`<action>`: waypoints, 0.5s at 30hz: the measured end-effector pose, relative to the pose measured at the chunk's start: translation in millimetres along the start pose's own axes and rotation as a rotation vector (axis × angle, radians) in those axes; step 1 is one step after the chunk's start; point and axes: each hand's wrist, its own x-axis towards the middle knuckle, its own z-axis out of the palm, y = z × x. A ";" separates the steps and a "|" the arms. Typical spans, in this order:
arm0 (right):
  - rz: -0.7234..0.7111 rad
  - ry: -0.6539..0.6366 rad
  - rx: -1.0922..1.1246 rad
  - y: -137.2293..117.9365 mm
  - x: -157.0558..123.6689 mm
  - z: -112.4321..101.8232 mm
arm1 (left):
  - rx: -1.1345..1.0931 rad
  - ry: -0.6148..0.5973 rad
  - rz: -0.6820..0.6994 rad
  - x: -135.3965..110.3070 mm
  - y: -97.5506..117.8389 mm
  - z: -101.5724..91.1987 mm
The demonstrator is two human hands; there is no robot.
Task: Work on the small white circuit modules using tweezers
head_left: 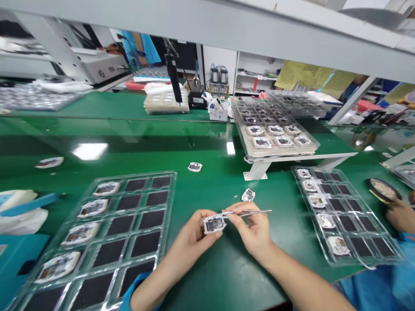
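My left hand [194, 231] is closed round a small white-framed circuit module [214, 223], held just above the green table [129, 138]. My right hand [254, 226] pinches thin metal tweezers [249, 212], whose tips rest at the module's right edge. Another loose module [248, 195] lies on the table just beyond my hands, and a further one [195, 166] sits farther back.
A clear tray [106, 233] with several modules in its left column lies at left. A similar tray [343, 214] lies at right. A raised stand holds stacked filled trays [275, 129]. Another person's hand [400, 214] reaches in at far right beside a round dish [383, 190].
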 end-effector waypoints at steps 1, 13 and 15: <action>-0.020 0.012 0.010 -0.2 -0.3 0.0 | 0.024 -0.005 0.015 1.9 -1.3 -1.9; -0.201 0.010 -0.137 0.6 2.5 -2.5 | 0.857 0.115 0.302 100.5 23.1 -19.1; -0.201 0.008 -0.148 1.3 3.0 -2.7 | 0.961 0.234 0.316 127.3 24.0 -23.1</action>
